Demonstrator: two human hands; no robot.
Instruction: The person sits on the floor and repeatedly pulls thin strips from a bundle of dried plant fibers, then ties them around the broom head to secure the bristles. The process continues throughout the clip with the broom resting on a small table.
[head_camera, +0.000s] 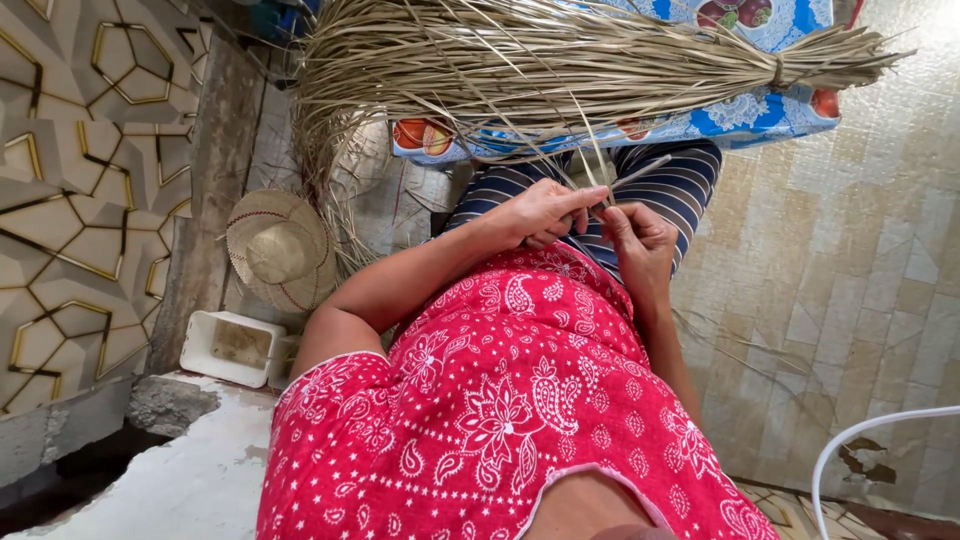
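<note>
Left hand (545, 213) and right hand (638, 238) pinch dry straw strands (600, 165).

We see our left hand (545, 212) and right hand (637, 240) meeting above our lap, fingers pinching thin dried palm strips (600, 165). A tied bundle of the same fibre (560, 60) lies across a blue patterned cushion (760, 115). A woven straw hat (278, 250) rests on the floor.

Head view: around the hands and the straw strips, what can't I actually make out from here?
- Left hand and right hand: whatever the fingertips pinch is hidden by the fingers.
- Thin strips rising from the hands: too fine to count.
- Straw bundle: cut off by the top edge.
- White tub: contents too dim.
</note>
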